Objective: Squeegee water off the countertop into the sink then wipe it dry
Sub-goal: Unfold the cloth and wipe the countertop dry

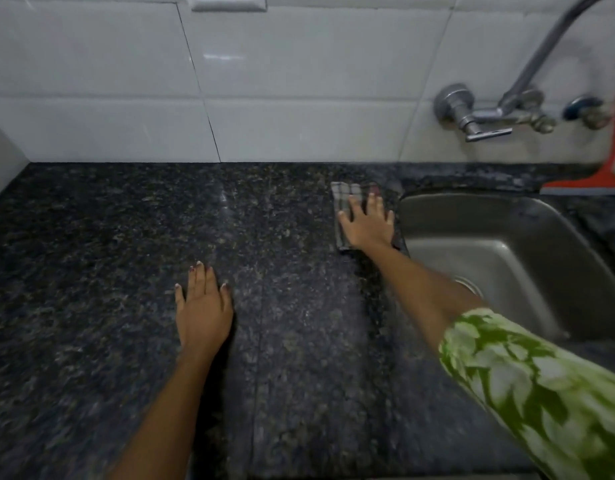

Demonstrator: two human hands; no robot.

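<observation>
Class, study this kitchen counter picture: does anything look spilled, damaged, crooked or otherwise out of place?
Nothing stands out. The right hand presses a folded checked cloth flat on the dark speckled granite countertop beside the steel sink. The left hand rests flat, and the orange squeegee leans against the wall behind the sink.

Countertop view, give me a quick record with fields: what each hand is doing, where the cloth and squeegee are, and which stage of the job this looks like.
left hand: flat on the granite countertop, holding nothing
right hand: palm pressed flat on the checked cloth
cloth: on the countertop beside the left rim of the sink
squeegee: red, set down behind the sink, leaning against the wall
stage: probably wiping dry
</observation>
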